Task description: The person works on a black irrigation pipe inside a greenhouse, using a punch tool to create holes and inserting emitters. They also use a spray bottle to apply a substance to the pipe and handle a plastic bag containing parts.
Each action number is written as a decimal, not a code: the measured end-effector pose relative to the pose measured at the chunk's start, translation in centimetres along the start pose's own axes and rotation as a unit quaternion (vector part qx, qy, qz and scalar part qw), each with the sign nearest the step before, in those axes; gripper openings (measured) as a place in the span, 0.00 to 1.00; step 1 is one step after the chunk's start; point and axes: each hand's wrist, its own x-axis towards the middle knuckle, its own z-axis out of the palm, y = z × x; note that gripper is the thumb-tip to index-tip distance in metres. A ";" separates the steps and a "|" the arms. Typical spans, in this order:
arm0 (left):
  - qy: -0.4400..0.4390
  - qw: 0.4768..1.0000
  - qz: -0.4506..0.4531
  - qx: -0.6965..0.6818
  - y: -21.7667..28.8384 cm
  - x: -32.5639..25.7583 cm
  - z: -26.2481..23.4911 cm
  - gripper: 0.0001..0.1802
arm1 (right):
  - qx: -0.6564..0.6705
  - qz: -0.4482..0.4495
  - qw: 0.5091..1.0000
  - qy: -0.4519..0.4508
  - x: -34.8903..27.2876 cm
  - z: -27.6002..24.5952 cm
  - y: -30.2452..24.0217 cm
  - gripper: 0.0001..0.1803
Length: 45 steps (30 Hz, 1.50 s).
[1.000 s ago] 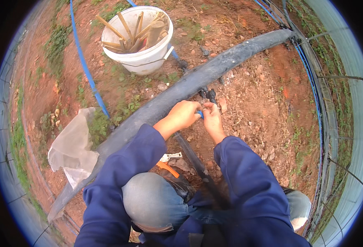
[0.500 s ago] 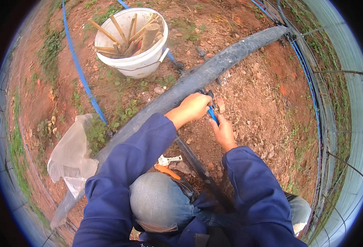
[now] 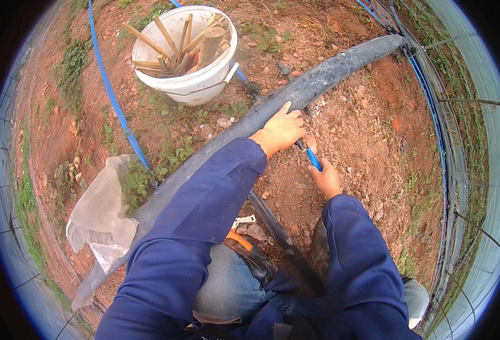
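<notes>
A thick black pipe (image 3: 340, 69) runs diagonally over the ground in front of me. My left hand (image 3: 281, 131) lies across it, one finger stretched along its top and the others curled over the near side. My right hand (image 3: 327, 179) is closed on a short blue-handled tool (image 3: 314, 160), whose far end points at the pipe's side by my left fingertips. A small dark part (image 3: 300, 144) shows there; what it is remains partly hidden under the left hand.
A white bucket (image 3: 190, 93) full of wooden sticks stands beyond the pipe. Clear plastic sheeting (image 3: 102, 207) lies at left, near a blue hose (image 3: 111, 93). An orange-handled tool (image 3: 239, 239) is by my knee, beside a thinner black pipe (image 3: 272, 221). Cables and hoses line the right side.
My left hand has shifted right and opened out over the pipe. The right hand has moved right and slightly down with the blue-handled tool, widening the gap between the hands.
</notes>
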 end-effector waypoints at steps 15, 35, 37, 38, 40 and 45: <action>0.080 0.990 -0.020 -0.117 -1.2 0.5 2.1 0.17 | 0.103 -0.009 0.994 -0.039 0.8 1.4 -0.2 0.19; 0.092 0.983 -0.040 -0.153 -1.2 0.5 2.3 0.18 | 0.166 0.014 0.985 -0.050 0.6 1.5 -0.8 0.16; 0.092 0.982 -0.041 -0.158 -1.2 0.5 2.3 0.18 | 0.184 0.014 0.982 -0.045 0.8 1.7 -0.8 0.16; 0.099 0.982 -0.039 -0.155 -1.2 0.4 2.3 0.18 | 0.193 0.014 0.980 -0.043 0.8 1.8 -0.8 0.16; 0.095 0.982 -0.040 -0.157 -1.1 0.4 2.3 0.18 | 0.177 0.005 0.984 -0.028 0.8 1.7 -1.1 0.15; 0.083 0.986 -0.035 -0.137 -1.0 0.2 2.1 0.18 | 0.001 -0.014 1.000 0.022 0.9 0.9 -2.8 0.15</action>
